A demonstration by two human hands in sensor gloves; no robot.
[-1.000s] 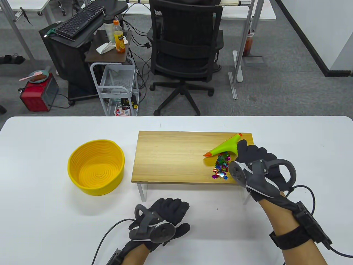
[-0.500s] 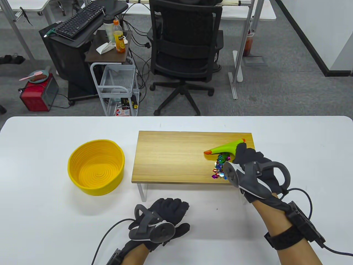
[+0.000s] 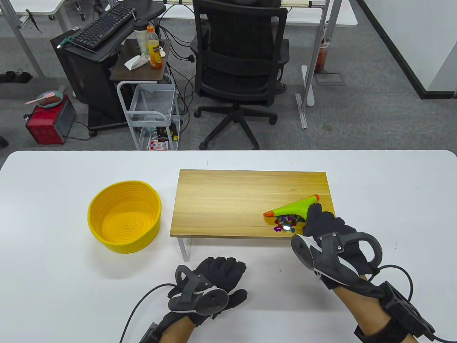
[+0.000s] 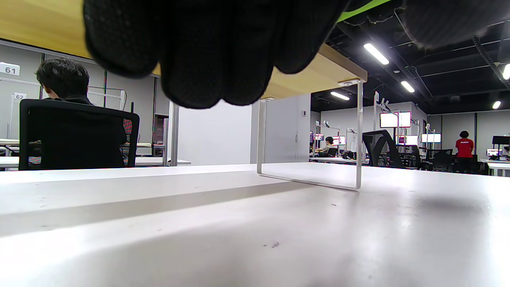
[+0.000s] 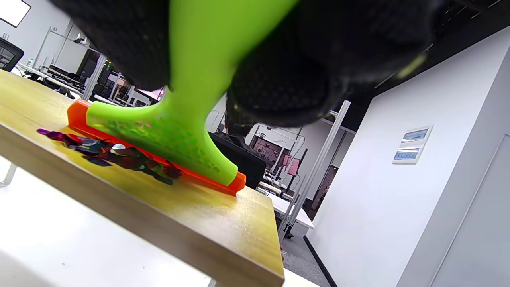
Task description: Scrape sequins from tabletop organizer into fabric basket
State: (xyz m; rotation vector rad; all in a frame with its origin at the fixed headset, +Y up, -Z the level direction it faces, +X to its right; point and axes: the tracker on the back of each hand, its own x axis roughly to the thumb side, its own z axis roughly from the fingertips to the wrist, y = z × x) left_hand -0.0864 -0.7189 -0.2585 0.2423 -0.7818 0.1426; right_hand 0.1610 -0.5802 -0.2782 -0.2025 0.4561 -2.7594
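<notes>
A wooden tabletop organizer (image 3: 228,200) stands on white legs on the table. A small pile of colourful sequins (image 3: 284,223) lies near its front right edge, also in the right wrist view (image 5: 115,153). My right hand (image 3: 323,223) grips the handle of a green scraper with an orange blade (image 3: 291,209) (image 5: 159,131); the blade rests on the board just behind the sequins. The yellow fabric basket (image 3: 124,216) sits on the table left of the organizer, with nothing inside. My left hand (image 3: 221,275) rests palm down on the table in front of the organizer, holding nothing.
The white table (image 3: 53,286) stretches around the organizer. Beyond its far edge stand a black office chair (image 3: 239,71), a white wire cart (image 3: 151,114) and a black stand with a keyboard (image 3: 103,26). In the left wrist view an organizer leg (image 4: 358,135) stands ahead.
My right hand has pulled the scraper toward the organizer's front edge, pushing the sequins into a tighter pile near that edge. My left hand has stayed still.
</notes>
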